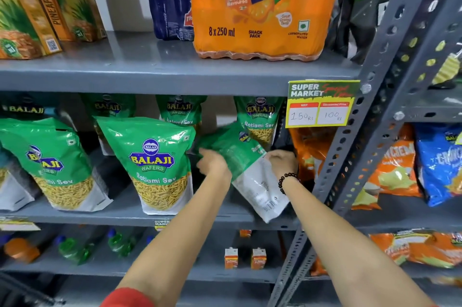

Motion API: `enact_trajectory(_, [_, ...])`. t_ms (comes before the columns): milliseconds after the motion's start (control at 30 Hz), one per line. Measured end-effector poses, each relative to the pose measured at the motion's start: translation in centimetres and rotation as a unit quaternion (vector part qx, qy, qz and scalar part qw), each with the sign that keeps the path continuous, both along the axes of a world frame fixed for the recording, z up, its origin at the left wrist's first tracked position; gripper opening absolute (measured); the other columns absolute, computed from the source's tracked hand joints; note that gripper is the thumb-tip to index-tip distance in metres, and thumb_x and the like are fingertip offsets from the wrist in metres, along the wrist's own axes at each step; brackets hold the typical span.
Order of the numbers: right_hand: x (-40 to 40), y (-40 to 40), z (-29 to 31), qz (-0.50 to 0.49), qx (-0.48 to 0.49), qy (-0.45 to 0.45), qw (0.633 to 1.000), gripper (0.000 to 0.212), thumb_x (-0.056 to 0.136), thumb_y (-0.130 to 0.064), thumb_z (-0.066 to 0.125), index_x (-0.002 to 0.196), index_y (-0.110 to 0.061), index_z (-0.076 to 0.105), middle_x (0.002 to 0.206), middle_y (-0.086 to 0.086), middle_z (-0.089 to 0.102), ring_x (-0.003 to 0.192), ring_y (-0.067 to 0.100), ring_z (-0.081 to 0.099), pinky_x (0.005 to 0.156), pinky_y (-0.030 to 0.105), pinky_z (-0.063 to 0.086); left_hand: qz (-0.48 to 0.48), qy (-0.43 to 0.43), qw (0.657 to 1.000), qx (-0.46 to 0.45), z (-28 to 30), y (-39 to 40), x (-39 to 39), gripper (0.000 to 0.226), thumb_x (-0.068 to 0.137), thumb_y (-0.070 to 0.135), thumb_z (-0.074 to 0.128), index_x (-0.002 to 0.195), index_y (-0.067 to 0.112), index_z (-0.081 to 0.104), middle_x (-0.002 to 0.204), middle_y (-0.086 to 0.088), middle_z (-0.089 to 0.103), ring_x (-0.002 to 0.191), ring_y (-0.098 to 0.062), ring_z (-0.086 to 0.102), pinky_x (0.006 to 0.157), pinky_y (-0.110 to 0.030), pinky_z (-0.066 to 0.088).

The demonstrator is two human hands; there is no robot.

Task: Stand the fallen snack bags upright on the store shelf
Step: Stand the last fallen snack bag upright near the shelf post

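A green and white Balaji snack bag (246, 171) hangs tilted over the middle shelf (125, 214), its back facing me and its base pointing down right. My left hand (212, 162) grips its upper left side. My right hand (282, 160), with a bead bracelet on the wrist, holds its right edge. Left of it stands an upright Ratlami Sev bag (156, 164), and another green bag (53, 164) leans further left. More green bags (260, 116) stand behind.
A yellow price tag (321, 104) hangs from the upper shelf edge beside a grey slotted upright (350, 156). Orange bags (310, 151) sit right of my hands. A Fanta pack (262, 6) and juice cartons (45, 6) stand above. Small bottles and cartons fill the lower shelf.
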State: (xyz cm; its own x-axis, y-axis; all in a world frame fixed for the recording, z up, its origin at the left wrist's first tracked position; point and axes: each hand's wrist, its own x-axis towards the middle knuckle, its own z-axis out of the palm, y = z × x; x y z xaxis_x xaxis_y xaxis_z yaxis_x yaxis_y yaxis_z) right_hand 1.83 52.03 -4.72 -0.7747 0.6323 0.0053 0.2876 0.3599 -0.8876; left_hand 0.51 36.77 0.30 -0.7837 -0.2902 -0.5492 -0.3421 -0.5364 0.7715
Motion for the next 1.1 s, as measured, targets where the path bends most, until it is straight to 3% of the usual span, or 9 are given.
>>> enact_trajectory(233, [0.7,-1.1,1.7,-0.068,-0.133,0.143,0.978,0.025,0.084,0.010,0.049,0.092,0.005,0.072,0.102,0.016,0.072,0.092,0.021,0.062,0.085,0.030,0.050,-0.029,0.118,0.991,-0.059,2.6,0.2,-1.8,0.064,0.099,0.044,0.026,0.136,-0.005,0.044,0.145,-0.018,0.045,0.130,-0.033,0.045,0.108,-0.037,0.035])
enact_trajectory(367, [1.2,-1.1,0.8,-0.078,-0.107,0.028,0.991,0.022,0.084,-0.001,0.054,0.098,0.000,0.071,0.106,0.017,0.072,0.095,0.028,0.066,0.069,0.022,0.044,-0.155,0.092,0.983,-0.045,0.3,-0.6,-2.7,0.076,0.091,0.062,0.027,0.139,0.006,0.045,0.145,-0.013,0.048,0.130,-0.028,0.047,0.107,-0.038,0.036])
enact_trajectory(467, [1.4,-1.6,-0.1,-0.033,-0.113,-0.068,0.991,0.016,0.078,-0.010,0.060,0.090,-0.003,0.066,0.081,0.014,0.067,0.069,0.023,0.060,0.048,0.017,0.043,-0.273,0.068,0.957,-0.067,-0.9,-0.7,-2.4,0.084,0.086,0.071,0.024,0.149,0.016,0.029,0.155,-0.006,0.034,0.141,-0.027,0.034,0.114,-0.041,0.028])
enact_trajectory(600, [1.2,-2.7,-0.7,0.082,-0.131,-0.093,0.984,0.040,0.062,-0.008,0.076,0.096,0.000,0.056,0.087,0.012,0.060,0.077,0.019,0.057,0.054,0.021,0.045,-0.309,0.058,0.940,-0.131,-1.2,-0.4,-1.4,0.075,0.091,0.065,0.020,0.142,0.014,0.040,0.141,-0.011,0.050,0.128,-0.030,0.049,0.098,-0.040,0.042])
enact_trajectory(667, [1.4,-3.0,-0.6,0.141,-0.136,-0.092,0.976,0.067,0.053,-0.020,0.085,0.111,-0.004,0.056,0.108,0.007,0.065,0.100,0.020,0.062,0.078,0.025,0.053,-0.288,0.053,0.941,-0.170,-1.8,0.0,-1.6,0.081,0.090,0.067,0.017,0.134,0.008,0.052,0.121,-0.015,0.061,0.100,-0.030,0.061,0.075,-0.036,0.047])
enact_trajectory(733, [1.3,-2.9,-1.4,0.159,-0.115,-0.091,0.976,0.098,0.039,-0.037,0.089,0.125,-0.011,0.050,0.123,0.003,0.062,0.115,0.021,0.059,0.099,0.036,0.049,-0.279,0.057,0.941,-0.183,-2.4,0.3,-1.4,0.086,0.091,0.065,0.011,0.118,0.002,0.064,0.102,-0.015,0.068,0.079,-0.027,0.063,0.074,-0.035,0.047])
enact_trajectory(800, [2.1,-2.9,-0.8,0.139,-0.074,-0.098,0.983,0.110,0.039,-0.044,0.089,0.132,-0.011,0.041,0.128,0.004,0.057,0.120,0.022,0.055,0.102,0.038,0.047,-0.253,0.057,0.945,-0.197,-3.1,0.5,-1.8,0.085,0.091,0.065,0.013,0.117,0.003,0.064,0.104,-0.012,0.069,0.088,-0.029,0.064,0.090,-0.037,0.048])
enact_trajectory(933, [3.2,-2.2,0.4,0.050,-0.024,-0.086,0.995,0.100,0.063,-0.029,0.084,0.140,-0.002,0.025,0.142,0.018,0.041,0.128,0.033,0.046,0.098,0.039,0.044,-0.291,0.057,0.939,-0.171,-2.2,0.9,-1.7,0.078,0.090,0.065,0.021,0.144,0.013,0.038,0.149,-0.008,0.043,0.131,-0.031,0.045,0.108,-0.042,0.039])
enact_trajectory(1100, [3.1,-0.9,0.6,-0.076,-0.039,-0.054,0.995,0.072,0.082,-0.010,0.067,0.142,-0.005,0.026,0.143,0.021,0.042,0.129,0.035,0.046,0.100,0.041,0.043,-0.312,0.074,0.931,-0.176,-2.3,1.1,-2.3,0.077,0.091,0.064,0.022,0.146,0.013,0.034,0.154,-0.009,0.037,0.138,-0.029,0.038,0.114,-0.044,0.031])
